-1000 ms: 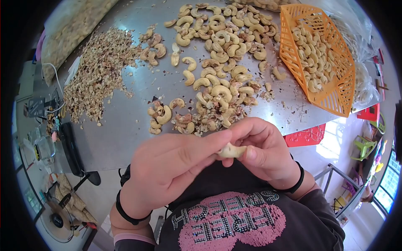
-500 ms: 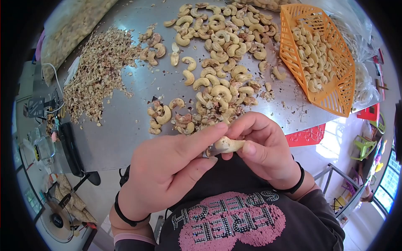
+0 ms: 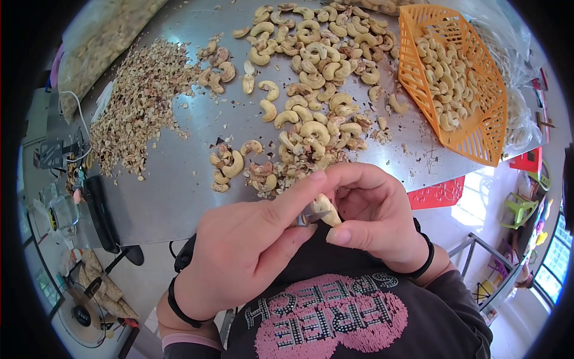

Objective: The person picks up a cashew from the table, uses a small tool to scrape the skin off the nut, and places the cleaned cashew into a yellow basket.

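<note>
My left hand [image 3: 242, 245] is closed round a small knife [image 3: 306, 218], its short blade against a pale cashew [image 3: 326, 212]. The knife's handle is mostly hidden in the fingers. My right hand [image 3: 376, 218] pinches the same cashew between thumb and fingers, close in front of my chest. Just beyond the hands, a heap of cashews [image 3: 314, 134] lies on the metal table [image 3: 161, 206], some with brown skin on them. A smaller cluster of cashews [image 3: 227, 167] sits beyond my left hand.
On the left is a broad pile of skin flakes and crumbs [image 3: 140, 102], beside a plastic bag of nuts [image 3: 107, 45]. An orange basket [image 3: 478, 140] holding pale cashews stands at the right. Below the table's right edge is a red surface [image 3: 436, 193].
The cashew has turned from nearly level to tilted, its lower end now pointing towards me. My right thumb has moved down and left, and the left hand has shifted slightly.
</note>
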`<control>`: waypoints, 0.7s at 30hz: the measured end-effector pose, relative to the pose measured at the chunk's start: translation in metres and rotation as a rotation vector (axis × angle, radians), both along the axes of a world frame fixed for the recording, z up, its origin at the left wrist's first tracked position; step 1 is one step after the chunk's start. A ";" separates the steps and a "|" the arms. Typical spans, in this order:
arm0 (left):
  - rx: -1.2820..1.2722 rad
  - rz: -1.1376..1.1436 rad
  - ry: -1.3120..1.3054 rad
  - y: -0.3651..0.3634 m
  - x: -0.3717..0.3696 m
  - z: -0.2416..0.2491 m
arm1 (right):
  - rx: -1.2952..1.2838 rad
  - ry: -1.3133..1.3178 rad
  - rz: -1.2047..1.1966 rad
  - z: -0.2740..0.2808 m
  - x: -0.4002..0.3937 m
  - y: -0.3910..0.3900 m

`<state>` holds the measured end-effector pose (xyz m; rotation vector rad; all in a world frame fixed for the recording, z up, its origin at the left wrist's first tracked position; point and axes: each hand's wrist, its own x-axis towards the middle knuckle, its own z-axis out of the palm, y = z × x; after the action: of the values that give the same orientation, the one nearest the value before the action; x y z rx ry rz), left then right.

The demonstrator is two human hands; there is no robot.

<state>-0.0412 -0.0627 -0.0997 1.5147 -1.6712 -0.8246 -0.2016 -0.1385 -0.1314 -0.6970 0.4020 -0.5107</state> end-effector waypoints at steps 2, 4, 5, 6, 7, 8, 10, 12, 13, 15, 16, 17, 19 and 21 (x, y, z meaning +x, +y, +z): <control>0.101 -0.015 0.070 0.002 0.001 0.006 | 0.000 0.013 0.002 0.001 0.000 0.001; 0.315 -0.013 0.237 0.004 0.003 0.009 | -0.050 0.014 -0.005 0.001 0.001 0.001; 0.315 -0.012 0.236 0.004 0.002 0.009 | -0.051 0.013 -0.004 0.001 0.001 0.001; 0.255 -0.006 0.195 0.003 0.001 0.008 | -0.094 0.013 -0.023 0.001 0.002 0.001; 0.196 -0.001 0.154 0.003 -0.001 0.007 | -0.137 0.013 -0.043 0.000 0.002 0.001; 0.196 -0.001 0.154 0.003 -0.002 0.003 | -0.137 0.014 -0.043 0.000 0.002 0.001; -0.043 0.013 -0.055 0.004 -0.004 -0.005 | -0.178 0.030 -0.073 -0.001 0.003 0.002; -0.078 0.026 -0.100 0.004 -0.007 -0.005 | -0.180 0.040 -0.080 0.000 0.003 0.003; -0.112 0.038 -0.146 0.004 -0.008 -0.006 | -0.181 0.049 -0.087 0.001 0.003 0.003; -0.157 0.043 -0.163 0.004 -0.007 -0.010 | -0.164 0.044 -0.080 0.001 0.003 0.002; -0.201 0.048 -0.181 0.004 -0.007 -0.011 | -0.146 0.039 -0.073 0.002 0.003 0.002; -0.201 0.048 -0.181 0.004 -0.008 -0.007 | -0.146 0.039 -0.073 0.001 0.003 0.002; 0.085 0.165 0.065 0.005 -0.008 0.002 | -0.139 -0.006 -0.009 0.000 0.002 0.002; 0.112 0.149 0.157 0.005 -0.004 -0.001 | -0.088 -0.033 0.020 0.000 0.002 0.000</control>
<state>-0.0455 -0.0578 -0.1005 1.5859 -1.4014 -0.9436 -0.1999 -0.1381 -0.1315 -0.7757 0.3426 -0.5232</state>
